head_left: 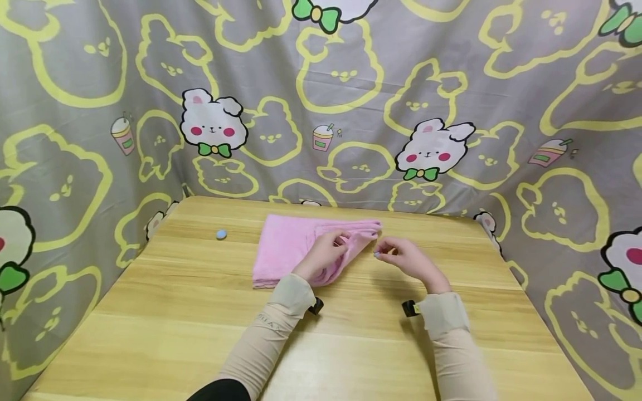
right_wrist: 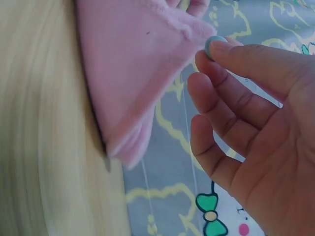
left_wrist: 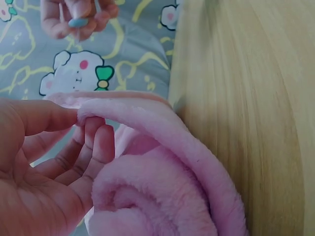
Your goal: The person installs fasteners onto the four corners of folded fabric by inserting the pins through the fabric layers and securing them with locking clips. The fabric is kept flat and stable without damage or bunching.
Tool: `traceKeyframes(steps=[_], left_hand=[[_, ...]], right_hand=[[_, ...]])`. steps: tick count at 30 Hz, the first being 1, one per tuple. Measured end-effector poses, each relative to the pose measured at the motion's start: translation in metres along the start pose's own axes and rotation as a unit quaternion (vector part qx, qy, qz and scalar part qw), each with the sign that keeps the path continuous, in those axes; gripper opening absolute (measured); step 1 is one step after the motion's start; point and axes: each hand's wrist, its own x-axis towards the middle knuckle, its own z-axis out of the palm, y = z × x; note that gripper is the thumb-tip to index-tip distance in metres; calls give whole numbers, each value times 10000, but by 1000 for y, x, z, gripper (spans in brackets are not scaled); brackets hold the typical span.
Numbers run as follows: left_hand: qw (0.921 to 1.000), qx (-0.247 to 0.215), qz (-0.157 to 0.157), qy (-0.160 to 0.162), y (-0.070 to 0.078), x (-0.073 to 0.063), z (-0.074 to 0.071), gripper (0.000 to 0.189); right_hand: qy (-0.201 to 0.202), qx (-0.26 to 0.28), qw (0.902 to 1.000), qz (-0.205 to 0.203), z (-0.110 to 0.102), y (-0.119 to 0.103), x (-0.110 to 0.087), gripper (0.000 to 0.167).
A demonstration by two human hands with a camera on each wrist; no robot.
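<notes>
A folded pink plush cloth (head_left: 286,245) lies toward the back of the table. Its right side is lifted and folded back, with curled layers showing in the left wrist view. My left hand (head_left: 327,253) pinches the raised edge of the cloth (left_wrist: 133,110) between thumb and fingers. To the right of the cloth, my right hand (head_left: 406,257) holds a small, round, light-blue disc (right_wrist: 211,46) between thumb and forefinger, just off the table. The other fingers (right_wrist: 204,140) of that hand are loosely bent. The disc's exact kind does not show.
A second small blue round piece (head_left: 221,234) lies on the wooden table (head_left: 165,334), left of the cloth. Behind and at both sides hangs a grey curtain (head_left: 281,83) printed with rabbits and yellow outlines. A black wrist device (head_left: 410,308) sits at the right cuff.
</notes>
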Motion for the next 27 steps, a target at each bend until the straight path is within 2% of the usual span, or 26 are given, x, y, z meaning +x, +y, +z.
traceKeyframes(steps=[4,9,15,22,27], left_hand=[[10000,-16,11,-3,-3,1,-1,30],[9999,-37,52,-98,-3,1,-2,30],[9997,9,108,-213,-1,1,-3,32],[9995,-80,63,-298,1,-1,-4,31],[9995,-45,51,-319,1,-2,-4,31]], right_hand=[[-89,340,9994,-31,8,-1,13,8],[-173,406,9990,-29,15,0,18,4],[-20,520,9986,3,18,-1,18,4],[62,425,9991,-58,25,11,22,10],[173,415,9989,-114,28,11,22,6]])
